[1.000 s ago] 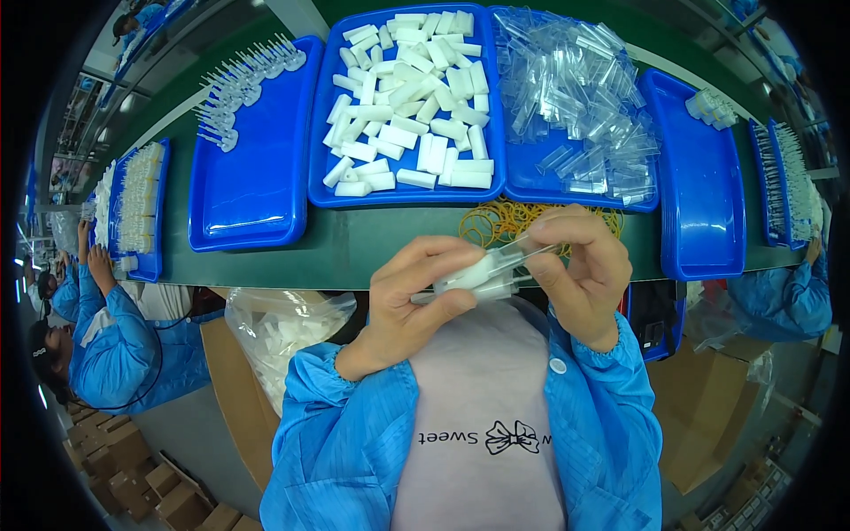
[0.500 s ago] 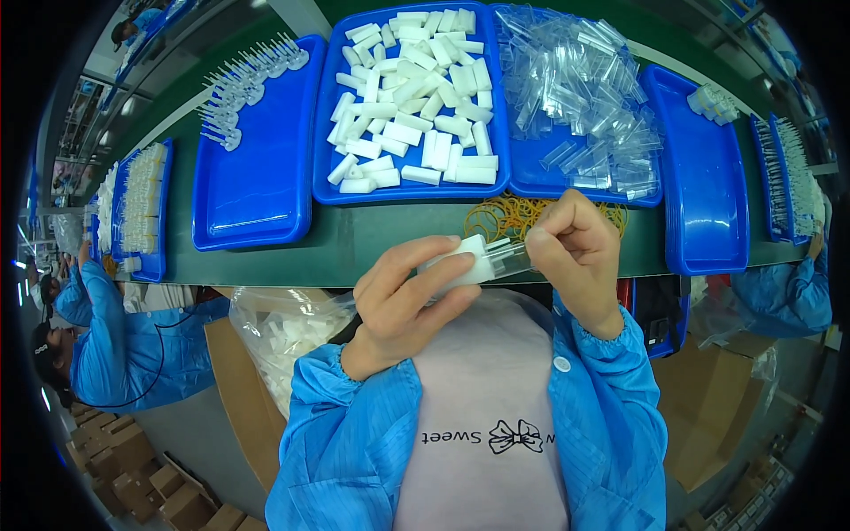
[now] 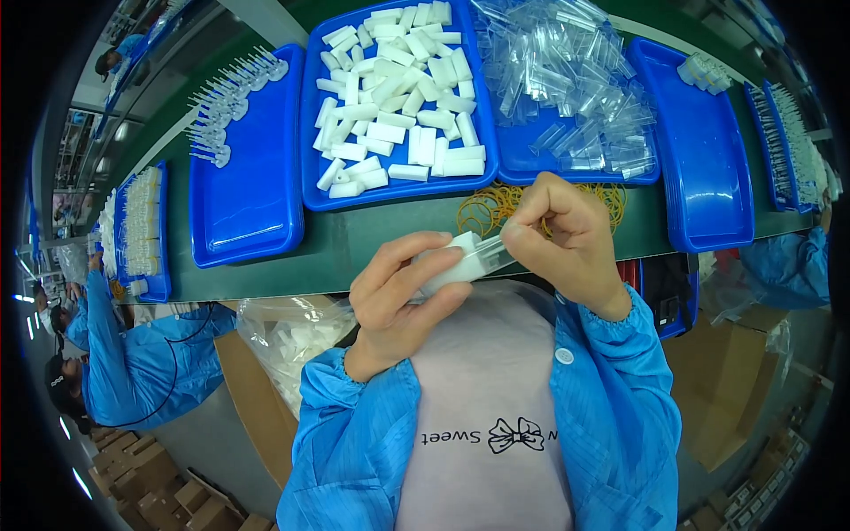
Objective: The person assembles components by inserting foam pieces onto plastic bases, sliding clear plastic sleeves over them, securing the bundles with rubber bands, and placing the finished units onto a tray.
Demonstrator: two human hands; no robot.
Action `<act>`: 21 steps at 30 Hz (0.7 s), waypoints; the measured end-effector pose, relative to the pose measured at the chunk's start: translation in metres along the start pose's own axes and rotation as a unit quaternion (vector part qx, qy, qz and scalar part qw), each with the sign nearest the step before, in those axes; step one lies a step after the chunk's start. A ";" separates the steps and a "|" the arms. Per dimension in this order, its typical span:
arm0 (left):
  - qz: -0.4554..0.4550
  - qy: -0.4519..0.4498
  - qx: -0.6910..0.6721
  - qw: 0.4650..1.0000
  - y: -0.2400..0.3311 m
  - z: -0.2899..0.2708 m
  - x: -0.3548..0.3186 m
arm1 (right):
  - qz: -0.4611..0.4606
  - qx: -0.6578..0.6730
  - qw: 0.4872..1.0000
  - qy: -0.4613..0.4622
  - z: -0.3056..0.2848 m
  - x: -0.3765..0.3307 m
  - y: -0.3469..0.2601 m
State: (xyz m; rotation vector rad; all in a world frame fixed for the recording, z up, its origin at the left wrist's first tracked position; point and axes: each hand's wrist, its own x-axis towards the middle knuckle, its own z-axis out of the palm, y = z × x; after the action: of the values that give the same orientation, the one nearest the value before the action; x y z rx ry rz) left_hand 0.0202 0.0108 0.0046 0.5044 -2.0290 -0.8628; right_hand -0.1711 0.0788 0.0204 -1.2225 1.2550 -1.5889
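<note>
My left hand (image 3: pixel 394 296) is closed around a white plastic block (image 3: pixel 467 257), holding it tilted up to the right in front of my chest. From the block's right end a clear plastic sleeve (image 3: pixel 496 258) sticks out, with a thin pale prong beside or inside it. My right hand (image 3: pixel 567 234) has its thumb and curled fingers pinched at the sleeve's outer end, and the fingers partly cover that end. Just past my hands, yellow rubber bands (image 3: pixel 487 208) lie in a heap on the green table (image 3: pixel 345 243).
Behind my hands stand a blue tray (image 3: pixel 310 168) of white blocks and another (image 3: pixel 522 164) of clear sleeves. A left tray (image 3: pixel 248 186) carries white stemmed parts; a right tray (image 3: pixel 708 186) has a few small pieces. Co-workers in blue sit both sides. A cardboard box (image 3: pixel 252 389) stands at lower left.
The view has turned slightly. My right hand has come closer to the white block, and less of the clear sleeve shows between them. My left hand keeps its hold.
</note>
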 end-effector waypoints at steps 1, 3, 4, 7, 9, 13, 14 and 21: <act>0.000 -0.002 -0.001 1.000 -0.002 0.000 0.000 | -0.023 -0.053 0.998 0.000 0.001 -0.001 -0.002; 0.011 -0.022 0.010 1.000 -0.007 -0.001 0.001 | -0.045 -0.104 0.994 0.001 0.000 -0.001 -0.004; 0.011 -0.023 0.010 1.000 -0.008 0.001 -0.002 | -0.040 -0.103 0.994 -0.008 0.000 0.000 -0.004; -0.117 -0.001 -0.110 0.987 -0.009 0.011 -0.006 | -0.007 -0.078 0.996 -0.032 -0.006 0.004 -0.005; -0.257 -0.046 -0.367 0.893 -0.009 0.014 -0.003 | 0.019 -0.053 0.997 -0.045 -0.013 0.007 -0.006; -0.397 -0.265 -0.392 0.786 -0.018 0.003 -0.001 | 0.070 -0.053 0.994 -0.067 -0.025 0.011 -0.012; -0.421 -0.231 -0.456 0.749 -0.016 0.004 0.000 | 0.099 -0.041 0.992 -0.068 -0.026 0.011 -0.013; -0.311 -0.011 -0.432 0.847 -0.021 0.017 -0.013 | 0.100 0.029 0.994 -0.020 -0.032 0.008 -0.006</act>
State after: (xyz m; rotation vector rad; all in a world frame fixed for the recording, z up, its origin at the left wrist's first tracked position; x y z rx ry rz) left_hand 0.0142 0.0117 -0.0246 0.6150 -1.2538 -2.0314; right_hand -0.2043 0.0807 0.0261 -1.0523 1.2563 -1.4383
